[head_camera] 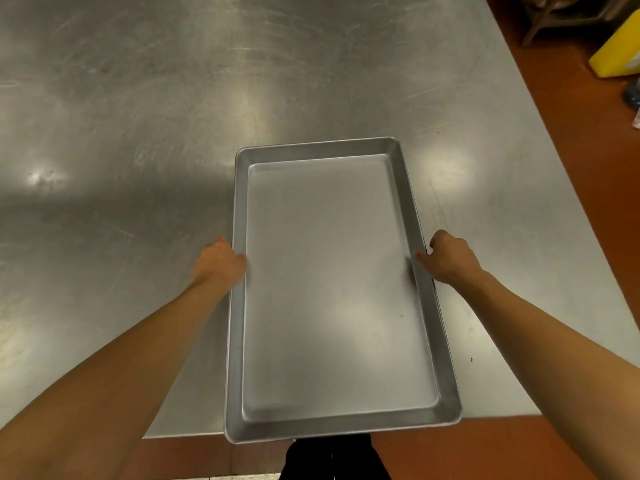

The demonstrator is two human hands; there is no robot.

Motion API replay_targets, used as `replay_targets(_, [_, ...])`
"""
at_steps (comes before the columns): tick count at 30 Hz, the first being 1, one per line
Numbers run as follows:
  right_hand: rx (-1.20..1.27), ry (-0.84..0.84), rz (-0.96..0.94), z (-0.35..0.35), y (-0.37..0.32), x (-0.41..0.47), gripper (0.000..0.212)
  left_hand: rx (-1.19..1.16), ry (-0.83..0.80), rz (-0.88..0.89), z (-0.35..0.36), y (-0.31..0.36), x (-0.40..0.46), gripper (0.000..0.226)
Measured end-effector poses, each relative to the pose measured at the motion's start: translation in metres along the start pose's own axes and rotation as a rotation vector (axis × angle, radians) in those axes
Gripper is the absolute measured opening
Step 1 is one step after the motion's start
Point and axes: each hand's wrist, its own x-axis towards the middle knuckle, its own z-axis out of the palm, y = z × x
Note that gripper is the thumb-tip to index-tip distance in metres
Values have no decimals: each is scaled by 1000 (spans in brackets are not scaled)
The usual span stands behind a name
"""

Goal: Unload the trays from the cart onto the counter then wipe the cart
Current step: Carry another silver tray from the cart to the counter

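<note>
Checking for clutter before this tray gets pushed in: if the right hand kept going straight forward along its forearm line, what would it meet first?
Nothing that shows: beyond the right hand, gripping the tray by its rim, lies only bare steel counter to the frame's top. The yellow container sits well off to the right.

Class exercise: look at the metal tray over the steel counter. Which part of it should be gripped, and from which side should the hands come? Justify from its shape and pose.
Grip the tray by the raised rims of its two long sides, one hand from each side, as the left hand and right hand do here. It is wide, flat and shallow, so opposite grips should keep it level; its near end overhangs the counter edge.
</note>
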Motion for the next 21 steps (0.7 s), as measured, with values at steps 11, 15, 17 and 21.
replay_targets(11, [209, -21, -163, -46, -17, -55, 72, -211, 96, 25, -57, -2, -57, 54])
replay_targets(15, [254, -20, -241, -60, -21, -78, 73, -293, 154, 47, -70, -1, -89, 53])
replay_targets(17, [279, -17, -283, -65, -25, -89, 73, -342, 170, 47, -74, -5, -103, 57])
replay_targets(21, [319, -17, -371, -70, -29, -114, 75, -440, 222, 62, -76, -16, -128, 54])
